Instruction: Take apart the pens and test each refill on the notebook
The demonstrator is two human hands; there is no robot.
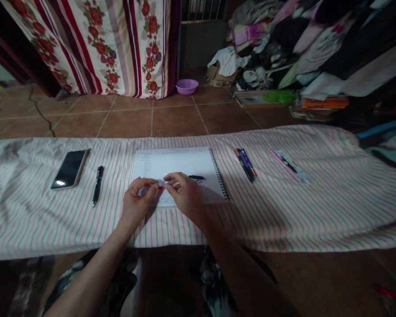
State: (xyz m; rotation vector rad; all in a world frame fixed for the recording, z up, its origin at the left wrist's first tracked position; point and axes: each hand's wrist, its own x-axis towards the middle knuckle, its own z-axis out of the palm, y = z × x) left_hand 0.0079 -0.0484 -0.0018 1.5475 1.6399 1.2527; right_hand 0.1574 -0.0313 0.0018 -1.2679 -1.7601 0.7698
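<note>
Over the lower part of an open spiral notebook [181, 159], my left hand [137, 197] and my right hand [186, 193] come together fingertip to fingertip. Both pinch a small red-and-clear piece [161, 187], too small and blurred to name. A short black pen part [196, 177] lies on the page just beyond my right hand, partly hidden by it. Left of the notebook is a black pen [98, 186], and further left a phone [70, 169] lies screen up.
Right of the notebook lie several dark pens [246, 164], then several pastel pens [289, 165]. All rest on a striped cloth [270, 211]. Beyond its far edge are a tiled floor [128, 116], a purple basin [187, 86], a floral curtain [119, 48] and piled clothes [260, 35].
</note>
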